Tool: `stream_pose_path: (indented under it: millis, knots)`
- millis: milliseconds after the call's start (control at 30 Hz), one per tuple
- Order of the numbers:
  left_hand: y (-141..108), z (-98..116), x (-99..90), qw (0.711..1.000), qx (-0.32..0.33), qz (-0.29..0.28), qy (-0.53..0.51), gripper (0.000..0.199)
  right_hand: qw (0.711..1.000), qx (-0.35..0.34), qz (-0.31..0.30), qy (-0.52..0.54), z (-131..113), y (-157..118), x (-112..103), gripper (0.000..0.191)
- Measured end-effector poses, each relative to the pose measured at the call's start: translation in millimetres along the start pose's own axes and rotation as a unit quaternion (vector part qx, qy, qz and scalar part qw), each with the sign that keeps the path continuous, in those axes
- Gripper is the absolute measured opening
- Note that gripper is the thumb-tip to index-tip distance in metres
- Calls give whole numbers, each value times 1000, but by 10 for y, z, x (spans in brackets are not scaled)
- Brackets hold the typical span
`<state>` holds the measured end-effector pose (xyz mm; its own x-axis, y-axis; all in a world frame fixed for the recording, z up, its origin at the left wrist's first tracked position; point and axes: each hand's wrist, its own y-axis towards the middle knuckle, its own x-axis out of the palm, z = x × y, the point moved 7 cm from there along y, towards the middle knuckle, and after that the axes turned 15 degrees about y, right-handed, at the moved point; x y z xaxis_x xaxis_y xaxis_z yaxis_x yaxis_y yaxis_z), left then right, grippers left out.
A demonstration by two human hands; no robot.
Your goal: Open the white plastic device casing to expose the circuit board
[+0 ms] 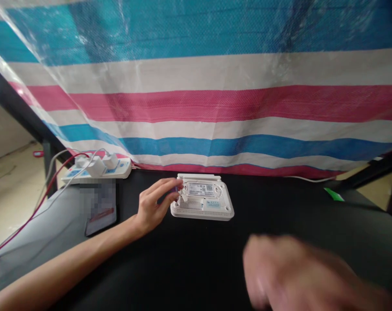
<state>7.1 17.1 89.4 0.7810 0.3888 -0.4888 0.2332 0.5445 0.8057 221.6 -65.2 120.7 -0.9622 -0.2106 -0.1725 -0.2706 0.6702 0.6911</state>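
Hidden or unclear: the right hand (299,276) is a blur low in the frame, close to the camera and cut off at the bottom edge, so I cannot tell whether its grip is released or clenched, nor whether it holds anything. The phone (100,211) on the left is partly pixelated, so its screen cannot be read. The labels on the router's underside are too small to read.

Left hand: the left hand (155,205) reaches across the tabletop (280,207) with its fingers (170,185) curled against the left edge of the router; a small purplish thing shows at the fingertips (too small to name). The grip looks loosely curled on the router's edge, not clenched.

Router: one white router (202,201) lies flat and upside down near the middle of the tabletop, label side up, its vented base showing, a folded antenna along its far edge.

Counts: one router, one phone, one power strip (97,170), two white plugs (103,163) seated in it, and one small green scrap (333,194) far right.

Cables: a red cable (36,207) and white ones run from the strip off the tabletop's left edge.

Backdrop: a striped tarp (215,99) in blue, white and pink hangs behind the tabletop, covered with clear plastic sheet.

Containers: the power strip alone holds anything, namely the two plugs.
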Motion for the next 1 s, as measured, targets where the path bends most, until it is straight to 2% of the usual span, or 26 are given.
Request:
stream_pose_path:
  millis: [33, 133, 233, 333, 433, 600, 800, 1000]
  knots:
    - [5, -1, 10, 1000, -1, -12, -12, 36, 999, 9, 29, -22, 120, 111, -64, 17]
    - [21, -29, -16, 1000, -6, 8, -5, 33, 986, 28, 93, -133, 601, 367, -241, 20]
    - [27, -89, -32, 999, -25, 34, 25, 27, 974, 46, 40, -220, 1089, 417, -231, 25]
    - [17, -142, 26, 999, -37, 3, 5, 29, 966, 62, -16, -250, 1377, 283, -135, 28]
    - [6, -153, 77, 999, -37, -27, -23, 37, 956, 54, -32, -286, 1443, 163, -50, 30]
    - [22, -147, 13, 998, -52, 14, 42, 24, 955, 52, -32, -291, 1441, 162, -20, 31]
    - [17, -78, 94, 999, -12, -51, -12, 36, 953, 55, -35, -296, 1444, 169, -25, 32]
    - [55, -74, 27, 999, -31, 8, 37, 22, 953, 44, -29, -298, 1444, 152, -21, 32]
